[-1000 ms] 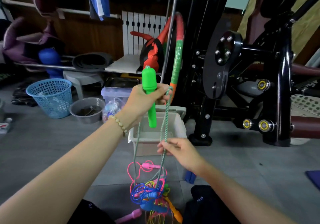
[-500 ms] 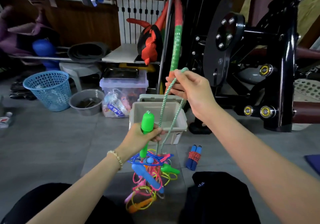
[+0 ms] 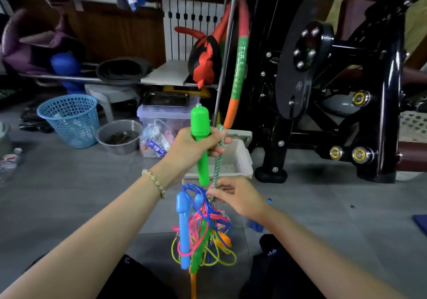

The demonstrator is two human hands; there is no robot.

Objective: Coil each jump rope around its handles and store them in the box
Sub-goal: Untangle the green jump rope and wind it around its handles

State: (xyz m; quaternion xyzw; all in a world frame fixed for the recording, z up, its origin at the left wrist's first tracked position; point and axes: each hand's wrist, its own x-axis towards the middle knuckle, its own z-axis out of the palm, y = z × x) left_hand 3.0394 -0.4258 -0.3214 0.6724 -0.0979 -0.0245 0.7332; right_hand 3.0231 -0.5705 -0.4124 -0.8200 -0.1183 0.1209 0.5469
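My left hand (image 3: 196, 146) grips a green jump-rope handle (image 3: 200, 143) held upright, with a loop of the green-white braided rope (image 3: 218, 160) caught under its fingers. Lower down, my right hand (image 3: 233, 197) pinches the same rope where it hangs. A tangle of ropes (image 3: 203, 231) in blue, pink, yellow and orange dangles below, lifted with it, including a blue handle (image 3: 182, 227). The white storage box (image 3: 242, 160) stands on the floor just behind my hands.
A coiled blue-handled rope (image 3: 256, 223) lies on the floor, partly hidden by my right wrist. A black gym machine (image 3: 335, 90) fills the right. At left stand a blue basket (image 3: 69, 118), a grey bowl (image 3: 120, 137) and a clear bin (image 3: 161, 123).
My left hand has risen with the green handle. My right hand has dropped from above the box to below the handle and now pinches the rope low down. The tangle hangs off the floor.
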